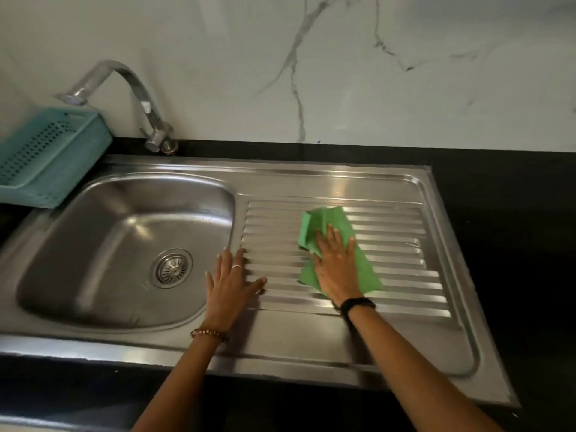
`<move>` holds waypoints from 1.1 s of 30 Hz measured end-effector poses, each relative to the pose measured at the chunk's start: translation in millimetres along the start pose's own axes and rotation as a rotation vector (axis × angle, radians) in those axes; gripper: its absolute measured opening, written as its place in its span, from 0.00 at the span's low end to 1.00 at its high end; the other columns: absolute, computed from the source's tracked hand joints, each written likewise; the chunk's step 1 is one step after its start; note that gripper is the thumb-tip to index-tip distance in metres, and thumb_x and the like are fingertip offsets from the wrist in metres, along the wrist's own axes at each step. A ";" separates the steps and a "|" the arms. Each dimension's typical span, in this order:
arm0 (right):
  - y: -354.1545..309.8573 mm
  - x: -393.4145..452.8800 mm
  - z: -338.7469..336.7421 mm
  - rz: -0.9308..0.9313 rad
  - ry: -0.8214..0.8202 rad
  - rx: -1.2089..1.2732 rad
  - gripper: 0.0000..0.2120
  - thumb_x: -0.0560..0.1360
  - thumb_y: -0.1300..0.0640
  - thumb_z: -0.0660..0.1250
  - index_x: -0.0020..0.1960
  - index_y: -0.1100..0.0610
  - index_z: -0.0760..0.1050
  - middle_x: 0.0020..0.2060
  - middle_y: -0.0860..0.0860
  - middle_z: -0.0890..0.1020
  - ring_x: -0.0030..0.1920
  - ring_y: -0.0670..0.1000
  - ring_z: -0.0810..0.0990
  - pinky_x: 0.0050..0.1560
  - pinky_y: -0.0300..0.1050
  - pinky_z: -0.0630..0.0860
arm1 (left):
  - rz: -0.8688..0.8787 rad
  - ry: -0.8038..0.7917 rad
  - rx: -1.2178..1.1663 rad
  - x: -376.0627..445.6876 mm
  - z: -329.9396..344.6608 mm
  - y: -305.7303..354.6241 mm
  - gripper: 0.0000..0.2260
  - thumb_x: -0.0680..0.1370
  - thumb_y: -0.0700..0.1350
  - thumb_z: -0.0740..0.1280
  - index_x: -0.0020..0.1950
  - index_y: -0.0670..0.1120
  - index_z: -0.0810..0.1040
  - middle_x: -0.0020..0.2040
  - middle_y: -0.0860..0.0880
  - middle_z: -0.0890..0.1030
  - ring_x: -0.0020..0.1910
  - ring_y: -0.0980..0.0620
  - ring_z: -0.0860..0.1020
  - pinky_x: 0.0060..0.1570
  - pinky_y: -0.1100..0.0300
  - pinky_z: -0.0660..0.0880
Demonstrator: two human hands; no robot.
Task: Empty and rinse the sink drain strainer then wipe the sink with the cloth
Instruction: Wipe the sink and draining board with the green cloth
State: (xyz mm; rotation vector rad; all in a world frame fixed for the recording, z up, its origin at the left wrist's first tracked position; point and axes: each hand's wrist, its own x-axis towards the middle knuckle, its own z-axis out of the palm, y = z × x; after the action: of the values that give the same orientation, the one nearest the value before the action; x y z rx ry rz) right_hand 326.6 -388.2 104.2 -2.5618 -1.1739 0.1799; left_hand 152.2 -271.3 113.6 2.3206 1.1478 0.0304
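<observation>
The steel sink (103, 232) has a round metal drain strainer (172, 268) seated in the bottom of its basin. To its right lies the ribbed draining board (402, 244). A crumpled green cloth (330, 222) lies on those ribs. My right hand (335, 268) presses flat on the cloth, fingers spread, covering its middle. My left hand (232, 280) rests flat and empty on the ledge between basin and ribs, fingers apart.
A curved chrome tap (137, 92) rises behind the basin, spout turned left. A teal perforated plastic basket (46, 157) sits at the basin's far left corner. Black countertop (511, 213) surrounds the sink; a white marble wall stands behind.
</observation>
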 end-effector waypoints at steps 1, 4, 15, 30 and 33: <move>-21.4 10.6 8.3 -0.043 -0.028 0.018 0.24 0.79 0.54 0.54 0.74 0.55 0.56 0.76 0.55 0.54 0.76 0.54 0.49 0.74 0.58 0.40 | -0.038 -0.020 -0.025 -0.2 -3.6 -8.5 0.36 0.75 0.58 0.63 0.76 0.47 0.49 0.78 0.44 0.47 0.76 0.46 0.45 0.73 0.42 0.45; -83.0 37.1 26.4 -0.146 -0.088 0.064 0.23 0.79 0.55 0.54 0.73 0.56 0.58 0.76 0.56 0.55 0.76 0.55 0.50 0.73 0.60 0.40 | -0.059 -0.063 -0.148 -2.5 -11.8 -30.7 0.36 0.74 0.56 0.66 0.75 0.47 0.53 0.77 0.44 0.56 0.75 0.47 0.56 0.73 0.41 0.54; -80.8 22.0 34.9 -0.407 -0.128 0.142 0.21 0.79 0.58 0.55 0.72 0.54 0.62 0.75 0.51 0.60 0.75 0.49 0.55 0.75 0.51 0.39 | 0.144 -0.010 0.118 -16.5 -2.0 -14.6 0.37 0.74 0.61 0.62 0.76 0.50 0.47 0.78 0.49 0.46 0.76 0.48 0.41 0.72 0.49 0.36; 137.7 -65.6 -62.7 0.163 0.070 0.056 0.25 0.78 0.61 0.57 0.74 0.55 0.57 0.75 0.56 0.59 0.75 0.55 0.56 0.75 0.52 0.48 | 0.303 -0.159 0.184 -39.4 67.8 77.1 0.51 0.54 0.82 0.38 0.73 0.60 0.39 0.77 0.49 0.38 0.76 0.46 0.38 0.69 0.40 0.34; 125.4 -90.0 -55.5 0.202 0.091 0.045 0.25 0.79 0.59 0.56 0.74 0.55 0.55 0.75 0.56 0.58 0.76 0.54 0.53 0.75 0.52 0.45 | 0.269 -0.111 0.147 -38.3 63.4 58.3 0.43 0.66 0.76 0.51 0.72 0.59 0.36 0.76 0.50 0.35 0.74 0.49 0.35 0.69 0.42 0.32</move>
State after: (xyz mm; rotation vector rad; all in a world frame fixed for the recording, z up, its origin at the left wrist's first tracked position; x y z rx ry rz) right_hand 370.8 -545.8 112.8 -2.6164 -0.8678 0.1322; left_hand 186.4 -357.3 95.8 2.5567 0.8019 -0.0858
